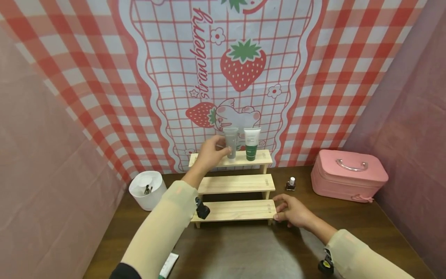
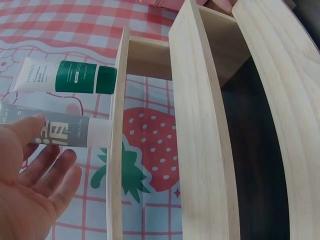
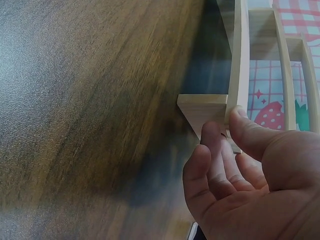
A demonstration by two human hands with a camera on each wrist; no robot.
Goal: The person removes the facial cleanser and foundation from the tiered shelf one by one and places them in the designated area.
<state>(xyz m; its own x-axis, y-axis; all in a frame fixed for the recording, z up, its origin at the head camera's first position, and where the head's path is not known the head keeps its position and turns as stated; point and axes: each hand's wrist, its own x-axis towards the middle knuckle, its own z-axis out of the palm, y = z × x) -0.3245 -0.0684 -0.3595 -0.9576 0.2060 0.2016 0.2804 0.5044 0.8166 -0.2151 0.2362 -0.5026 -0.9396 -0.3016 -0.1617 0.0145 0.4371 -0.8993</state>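
Head view has the left hand [image 1: 211,151] pinching the gray tube [image 1: 231,140], which stands cap-down on the top step [image 1: 264,158] of the wooden stand [image 1: 237,184], while the right hand [image 1: 294,211] grips the end of the lowest step [image 1: 237,210]. I'd guess the tube's light, squishy and a bit slick, hardly fragile, so a gentle hold low near the stiffer white cap [image 2: 100,132] probably beats squeezing the middle. Watch that narrow step's front edge and the white-and-green tube [image 1: 251,144] just to the right; open room looks best straight up.
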